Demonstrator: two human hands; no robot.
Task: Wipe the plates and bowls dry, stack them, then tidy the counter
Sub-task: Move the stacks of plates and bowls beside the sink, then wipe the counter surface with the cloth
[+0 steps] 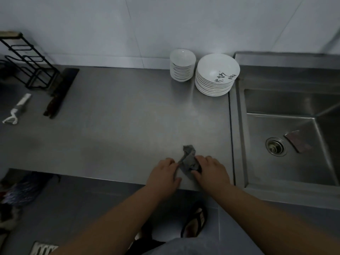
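Note:
A small grey cloth (188,157) lies crumpled on the steel counter (119,116) near its front edge. My left hand (163,174) pinches the cloth's left side, and my right hand (211,172) grips its right side. At the back by the wall stands a stack of small white bowls (182,66). Right of it is a stack of white plates (216,78), the top one marked with black brush strokes.
A steel sink (294,126) with a drain and a dark scrap in it adjoins the counter on the right. At the far left are a black wire rack (27,59), a dark cleaver (58,92) and a white peeler (16,109). A sandalled foot is on the floor below.

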